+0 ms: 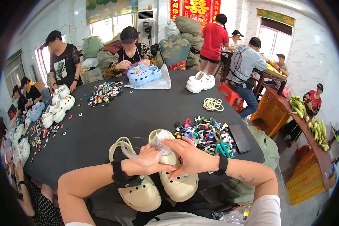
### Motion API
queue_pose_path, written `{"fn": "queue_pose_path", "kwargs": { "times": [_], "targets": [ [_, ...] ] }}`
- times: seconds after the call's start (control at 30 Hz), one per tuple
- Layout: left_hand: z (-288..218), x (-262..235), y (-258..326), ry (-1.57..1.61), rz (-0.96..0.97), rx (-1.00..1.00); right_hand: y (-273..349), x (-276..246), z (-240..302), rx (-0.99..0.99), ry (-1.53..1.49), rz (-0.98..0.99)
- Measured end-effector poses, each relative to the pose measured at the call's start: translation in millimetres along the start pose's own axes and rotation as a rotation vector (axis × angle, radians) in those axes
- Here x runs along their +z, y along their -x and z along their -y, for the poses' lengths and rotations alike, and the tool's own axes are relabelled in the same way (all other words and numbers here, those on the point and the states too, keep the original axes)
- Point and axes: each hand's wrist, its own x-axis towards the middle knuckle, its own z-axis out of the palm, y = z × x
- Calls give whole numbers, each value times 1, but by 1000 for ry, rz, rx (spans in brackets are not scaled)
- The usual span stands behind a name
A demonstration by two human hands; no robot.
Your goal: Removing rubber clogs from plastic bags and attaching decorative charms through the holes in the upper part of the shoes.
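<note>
Two cream clogs (pixel 140 195) lie side by side before me at the table's near edge, toes toward me. Small charms sit on their uppers. Over the right-hand clog's opening, my left hand (pixel 150 155) is closed on a crumpled clear plastic bag (pixel 130 151), which drapes over that wrist. My right hand (pixel 190 155) curves round the same clog from the right. Its upper fingertips touch the plastic, and its thumb rests near the charms. Just beyond my right hand spreads a pile of colourful shoe charms (pixel 205 130). Some fingertips are hidden.
Teal-handled scissors (pixel 225 149) and a dark phone-like slab (pixel 239 138) lie right of the charms. Farther off are coiled cord (pixel 213 104), white clogs (pixel 200 82), blue clogs (pixel 144 75) and another charm pile (pixel 104 93). Several people work around the dark table (pixel 116 113).
</note>
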Motion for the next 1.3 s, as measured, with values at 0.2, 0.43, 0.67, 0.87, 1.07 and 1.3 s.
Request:
{"fn": "queue_pose_path", "kwargs": {
  "times": [0.2,0.43,0.67,0.87,1.07,1.3],
  "targets": [
    [-8,-6,17,272,-53,32,-5,-2,-5,59,-39,67],
    [-11,-19,23,348,-12,-86,-11,-7,-12,67,-68,113],
    [-16,-24,56,108,-145,-181,-26,-5,-25,31,-92,261],
    [2,-22,82,-322,-623,33,-35,4,-32,-13,-152,356],
    [17,-5,92,-16,-356,-256,-16,-3,-18,-63,50,32],
    [16,5,77,235,-387,-162,6,0,7,-146,-9,-95]
  ]
}}
